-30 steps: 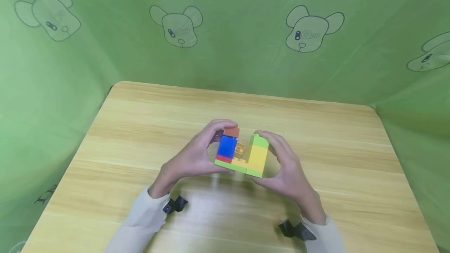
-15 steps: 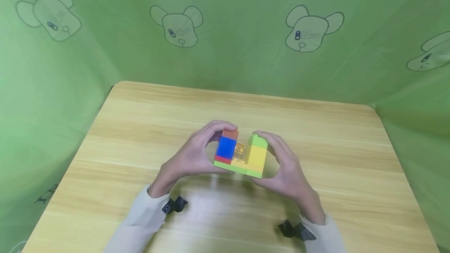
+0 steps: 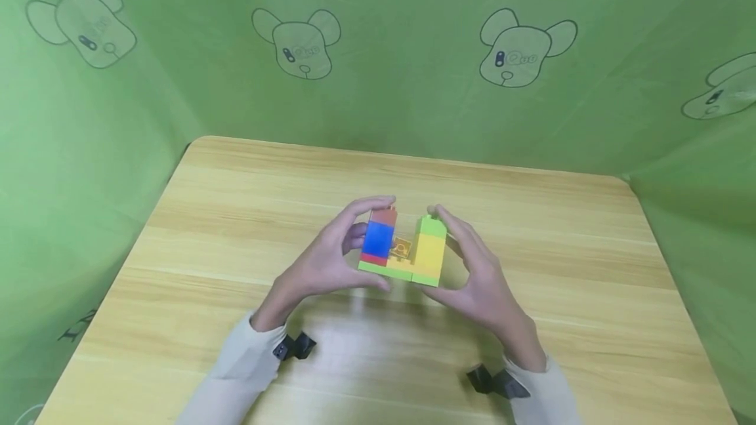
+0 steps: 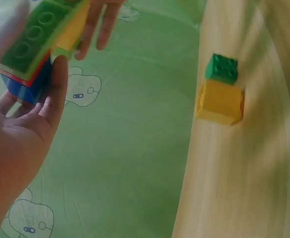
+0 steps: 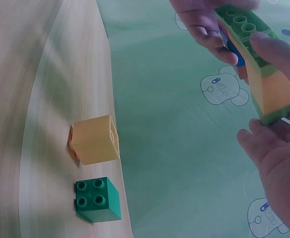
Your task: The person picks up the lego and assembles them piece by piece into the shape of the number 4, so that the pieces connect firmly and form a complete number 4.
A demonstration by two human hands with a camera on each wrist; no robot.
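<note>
Both hands hold a U-shaped build of toy building bricks above the table. Its light green base (image 3: 386,271) carries a red, blue and orange column on the left and a yellow column with a lime green brick (image 3: 432,225) on the right. My left hand (image 3: 331,258) spans the left column, fingers at the orange brick (image 3: 384,216) and thumb low by the base. My right hand (image 3: 481,281) spans the right column, index finger at its top and thumb beneath. The base's hollow underside (image 4: 34,33) shows in the left wrist view.
A loose yellow brick (image 5: 95,140) and a green brick (image 5: 98,200) stand close together on the wooden table (image 3: 236,215). The build partly hides the yellow one in the head view. A green curtain (image 3: 407,117) with bear-head prints surrounds the table.
A second ago a gap showed between the orange and blue bricks; now they sit flush. The build has since risen slightly in the head view, and the left thumb has come into sight below the base.
</note>
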